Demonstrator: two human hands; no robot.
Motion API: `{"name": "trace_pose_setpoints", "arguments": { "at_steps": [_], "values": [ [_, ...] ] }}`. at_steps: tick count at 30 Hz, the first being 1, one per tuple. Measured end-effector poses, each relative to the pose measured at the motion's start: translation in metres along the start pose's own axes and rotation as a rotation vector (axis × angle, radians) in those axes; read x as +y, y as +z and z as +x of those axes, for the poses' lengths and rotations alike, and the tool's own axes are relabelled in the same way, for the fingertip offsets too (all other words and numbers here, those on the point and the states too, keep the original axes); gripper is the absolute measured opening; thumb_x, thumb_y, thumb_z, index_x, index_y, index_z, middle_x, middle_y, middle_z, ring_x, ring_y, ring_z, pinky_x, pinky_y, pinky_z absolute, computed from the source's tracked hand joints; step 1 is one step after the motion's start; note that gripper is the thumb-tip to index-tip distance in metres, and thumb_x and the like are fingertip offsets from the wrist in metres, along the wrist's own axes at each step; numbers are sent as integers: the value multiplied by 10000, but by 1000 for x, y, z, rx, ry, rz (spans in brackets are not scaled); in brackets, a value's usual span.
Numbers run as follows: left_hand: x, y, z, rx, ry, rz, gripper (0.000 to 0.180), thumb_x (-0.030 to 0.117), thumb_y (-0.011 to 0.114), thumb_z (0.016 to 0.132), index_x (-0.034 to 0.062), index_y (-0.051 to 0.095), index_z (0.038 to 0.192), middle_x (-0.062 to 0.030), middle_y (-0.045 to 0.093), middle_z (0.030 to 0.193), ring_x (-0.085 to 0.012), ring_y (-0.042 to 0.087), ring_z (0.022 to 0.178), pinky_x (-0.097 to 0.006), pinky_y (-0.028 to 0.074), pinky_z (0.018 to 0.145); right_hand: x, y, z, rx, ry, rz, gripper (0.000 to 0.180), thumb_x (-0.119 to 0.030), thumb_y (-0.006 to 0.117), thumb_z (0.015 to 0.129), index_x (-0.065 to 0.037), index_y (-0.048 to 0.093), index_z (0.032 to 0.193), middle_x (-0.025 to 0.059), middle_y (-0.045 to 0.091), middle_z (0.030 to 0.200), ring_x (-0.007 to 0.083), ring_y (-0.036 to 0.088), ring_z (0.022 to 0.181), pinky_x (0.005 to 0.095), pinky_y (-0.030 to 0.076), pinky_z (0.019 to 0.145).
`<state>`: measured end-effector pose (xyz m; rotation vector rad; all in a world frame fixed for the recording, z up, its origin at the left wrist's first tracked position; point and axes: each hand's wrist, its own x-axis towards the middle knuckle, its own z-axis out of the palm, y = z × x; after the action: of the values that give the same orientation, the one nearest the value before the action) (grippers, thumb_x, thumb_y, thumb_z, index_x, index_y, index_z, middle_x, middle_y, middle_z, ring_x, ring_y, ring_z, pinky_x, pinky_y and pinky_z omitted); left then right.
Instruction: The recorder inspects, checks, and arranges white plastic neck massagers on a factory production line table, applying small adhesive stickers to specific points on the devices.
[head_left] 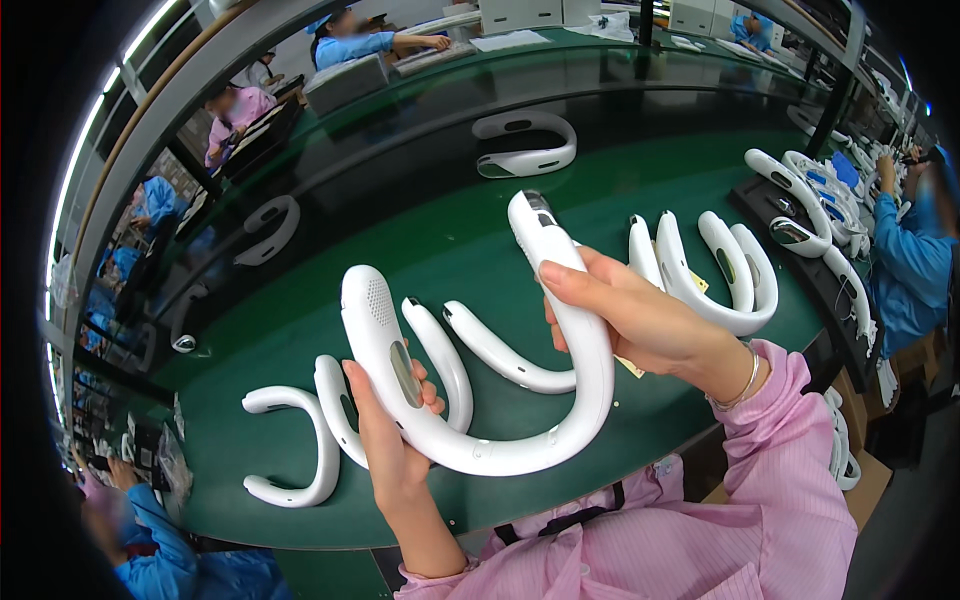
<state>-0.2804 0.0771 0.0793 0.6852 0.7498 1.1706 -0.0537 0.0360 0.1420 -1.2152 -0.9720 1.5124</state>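
Judging by its smooth, rigid shell, the white U-shaped neck fan (500, 440) is held above the table (450, 250), likely light but slippery, both arms clasped by closed fingers of left hand (395, 455) and right hand (640, 320).

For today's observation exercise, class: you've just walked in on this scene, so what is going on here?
A person in a pink striped smock holds up a white U-shaped neckband device with both bare hands: the left hand grips one arm, the right hand the other. Below lies a green work surface with more white neckbands laid in rows. Other workers in blue and pink sit around the benches.
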Motion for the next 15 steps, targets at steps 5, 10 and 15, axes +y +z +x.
{"name": "trace_pose_setpoints", "arguments": {
  "at_steps": [5,10,15],
  "values": [
    [-3,-12,16,89,64,-45,567,465,402,934,-6,393,1250,-126,565,999,-150,554,699,-261,491,540,8,-7,39,36,52,153,416,-422,588,853,-54,448,990,30,523,774,120,555,666,260,492,589],
    [-10,-22,22,53,117,-109,522,387,454,931,50,333,1311,-131,433,1266,-241,523,1019,-379,471,854,13,6,75,58,5,248,328,-383,566,877,-82,454,941,30,522,765,141,552,674,300,499,644],
    [-36,-11,20,-8,51,-416,498,281,545,900,56,331,1290,-119,466,1207,-256,473,1101,-481,381,959,41,52,80,4,-239,566,214,-265,524,916,-84,430,979,58,514,894,182,543,891,366,459,835]
  ]
}}
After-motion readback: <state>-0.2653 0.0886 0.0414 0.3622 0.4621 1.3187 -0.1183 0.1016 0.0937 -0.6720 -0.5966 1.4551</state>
